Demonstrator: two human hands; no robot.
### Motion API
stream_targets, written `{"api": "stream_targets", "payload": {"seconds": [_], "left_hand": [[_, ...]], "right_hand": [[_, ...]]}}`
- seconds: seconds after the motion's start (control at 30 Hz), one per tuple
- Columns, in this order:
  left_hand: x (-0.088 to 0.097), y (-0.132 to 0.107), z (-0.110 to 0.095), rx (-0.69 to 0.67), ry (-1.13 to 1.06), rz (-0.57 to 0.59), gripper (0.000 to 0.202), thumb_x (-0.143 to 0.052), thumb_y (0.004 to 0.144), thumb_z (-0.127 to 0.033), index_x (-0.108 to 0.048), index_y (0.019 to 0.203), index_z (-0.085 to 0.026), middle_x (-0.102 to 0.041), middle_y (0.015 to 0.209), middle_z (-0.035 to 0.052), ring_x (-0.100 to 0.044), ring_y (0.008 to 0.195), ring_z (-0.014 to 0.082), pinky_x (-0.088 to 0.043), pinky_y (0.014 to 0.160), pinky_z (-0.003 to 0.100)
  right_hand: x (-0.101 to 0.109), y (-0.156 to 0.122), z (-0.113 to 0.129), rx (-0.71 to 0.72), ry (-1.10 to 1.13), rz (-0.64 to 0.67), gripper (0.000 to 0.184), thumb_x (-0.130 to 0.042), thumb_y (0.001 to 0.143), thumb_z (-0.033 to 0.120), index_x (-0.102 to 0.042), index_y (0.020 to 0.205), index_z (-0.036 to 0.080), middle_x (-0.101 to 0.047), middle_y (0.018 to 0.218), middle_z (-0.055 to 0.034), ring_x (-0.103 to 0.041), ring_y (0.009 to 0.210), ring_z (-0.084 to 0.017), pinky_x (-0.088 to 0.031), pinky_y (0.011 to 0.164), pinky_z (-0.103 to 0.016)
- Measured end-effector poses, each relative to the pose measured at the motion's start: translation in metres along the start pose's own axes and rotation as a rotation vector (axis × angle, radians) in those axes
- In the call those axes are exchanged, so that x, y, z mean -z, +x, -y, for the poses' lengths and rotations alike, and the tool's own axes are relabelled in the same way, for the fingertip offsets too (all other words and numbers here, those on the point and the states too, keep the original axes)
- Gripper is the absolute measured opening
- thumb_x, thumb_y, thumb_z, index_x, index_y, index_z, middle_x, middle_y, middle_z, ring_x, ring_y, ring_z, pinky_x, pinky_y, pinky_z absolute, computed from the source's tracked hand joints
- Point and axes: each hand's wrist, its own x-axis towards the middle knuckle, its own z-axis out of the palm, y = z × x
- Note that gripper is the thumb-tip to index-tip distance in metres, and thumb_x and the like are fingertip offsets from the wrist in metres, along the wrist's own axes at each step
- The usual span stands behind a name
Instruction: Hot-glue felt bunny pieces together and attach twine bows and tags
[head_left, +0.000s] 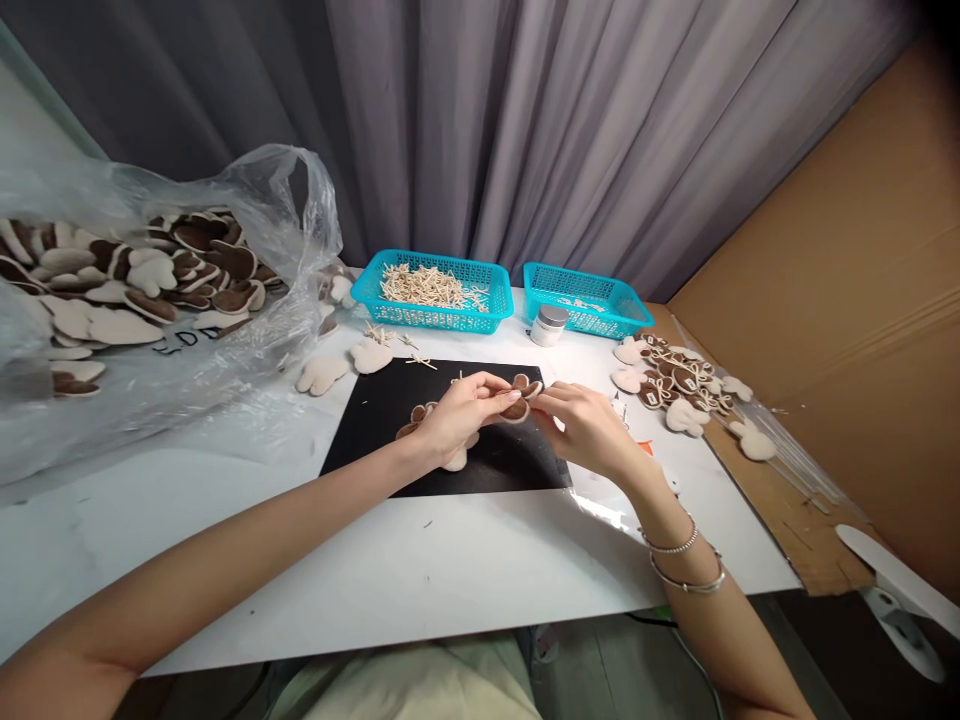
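Observation:
Above the black mat (pixel 367 430), my left hand (pixel 457 415) pinches a small brown felt bunny-shaped piece (pixel 517 411) with a pale edge. The fingers of my right hand (pixel 589 425) are closed at the right edge of the same piece, by its ears. Whether they also hold something tiny, such as a bow, I cannot make out. More brown and cream bunny pieces (pixel 412 421) lie on the mat, partly hidden by my left hand and wrist.
A clear plastic bag (pixel 300 230) of brown and cream pieces stands left. Behind the mat are a blue basket (pixel 431 320) of small cream bows, another blue basket (pixel 634 318) and a lidded jar (pixel 549 328). Bunny pieces with bows (pixel 684 378) are piled right, beside a cardboard wall (pixel 840 260).

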Motion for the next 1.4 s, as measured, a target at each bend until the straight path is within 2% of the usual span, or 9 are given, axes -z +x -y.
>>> {"api": "stream_targets", "payload": {"seconds": [0.2,0.37,0.6,0.8,0.97,1.1,1.23,1.3,1.4], "left_hand": [[-0.001,-0.002,-0.006,0.038,-0.036,0.137,0.021,-0.068,0.074,-0.030,-0.065,0.081,-0.011,-0.063,0.081,0.0032,-0.059,0.082,0.0126,-0.042,0.088,0.029],[-0.001,-0.004,-0.011,0.082,-0.080,0.176,0.018,-0.067,0.076,-0.030,-0.066,0.077,-0.012,-0.059,0.073,0.0024,-0.055,0.075,0.0118,-0.043,0.077,0.026],[-0.005,-0.021,-0.029,0.037,-0.160,0.277,0.016,-0.062,0.080,-0.024,-0.066,0.090,-0.012,-0.058,0.078,0.0017,-0.054,0.072,0.0089,-0.041,0.073,0.023],[-0.011,-0.036,-0.039,-0.087,0.031,0.233,0.020,-0.063,0.080,-0.028,-0.063,0.093,-0.013,-0.065,0.081,0.0029,-0.060,0.074,0.0127,-0.044,0.077,0.027],[-0.015,-0.043,-0.036,-0.183,0.063,0.159,0.020,-0.066,0.076,-0.028,-0.061,0.090,-0.014,-0.068,0.088,0.0043,-0.063,0.079,0.0157,-0.048,0.078,0.030],[-0.015,-0.047,-0.033,-0.188,0.099,0.072,0.017,-0.065,0.078,-0.029,-0.064,0.090,-0.017,-0.069,0.089,0.0033,-0.063,0.083,0.0161,-0.049,0.079,0.030],[-0.022,-0.059,-0.030,-0.097,0.114,-0.003,0.016,-0.064,0.078,-0.027,-0.067,0.090,-0.017,-0.069,0.078,0.0020,-0.063,0.077,0.0146,-0.049,0.078,0.029],[-0.032,-0.073,-0.029,-0.080,0.079,0.085,0.014,-0.064,0.077,-0.026,-0.068,0.087,-0.017,-0.069,0.076,0.0023,-0.063,0.070,0.0136,-0.050,0.073,0.028],[-0.046,-0.097,-0.031,-0.114,0.128,0.443,0.011,-0.068,0.072,-0.026,-0.070,0.073,-0.015,-0.067,0.073,0.0044,-0.063,0.069,0.0157,-0.051,0.067,0.027]], "right_hand": [[-0.001,0.000,0.001,0.014,-0.053,-0.036,0.022,-0.042,0.089,0.013,-0.061,0.077,0.017,-0.060,0.066,-0.0041,-0.050,0.064,-0.015,-0.034,0.060,-0.027],[-0.001,0.001,-0.001,0.020,-0.053,-0.074,0.024,-0.042,0.090,0.014,-0.061,0.076,0.017,-0.059,0.065,-0.0044,-0.050,0.064,-0.016,-0.036,0.060,-0.028],[0.007,0.000,0.003,-0.003,0.361,-0.239,0.020,-0.043,0.090,0.014,-0.061,0.083,0.017,-0.065,0.085,-0.0082,-0.059,0.081,-0.017,-0.045,0.070,-0.028],[0.013,0.016,0.006,-0.198,0.743,-0.387,0.015,-0.050,0.087,0.022,-0.064,0.094,0.019,-0.068,0.090,-0.0050,-0.063,0.086,-0.016,-0.047,0.079,-0.031],[0.003,0.055,0.023,-0.353,0.954,-0.497,0.020,-0.057,0.083,0.035,-0.065,0.079,0.017,-0.061,0.061,0.0019,-0.055,0.054,-0.010,-0.044,0.054,-0.022],[-0.011,0.068,0.036,-0.492,0.919,-0.594,0.033,-0.058,0.081,0.040,-0.059,0.058,0.016,-0.058,0.055,0.0027,-0.046,0.045,-0.006,-0.037,0.045,-0.019],[-0.025,0.068,0.035,-0.561,0.680,-0.710,0.037,-0.054,0.081,0.045,-0.055,0.057,0.017,-0.056,0.052,0.0029,-0.044,0.041,-0.006,-0.034,0.043,-0.019],[-0.032,0.068,0.030,-0.583,0.511,-0.693,0.038,-0.050,0.084,0.044,-0.055,0.058,0.016,-0.058,0.054,0.0015,-0.047,0.043,-0.007,-0.036,0.046,-0.019],[-0.037,0.069,0.020,-0.645,0.325,-0.594,0.038,-0.046,0.087,0.040,-0.055,0.059,0.016,-0.058,0.055,0.0001,-0.048,0.047,-0.008,-0.035,0.051,-0.019]]}}
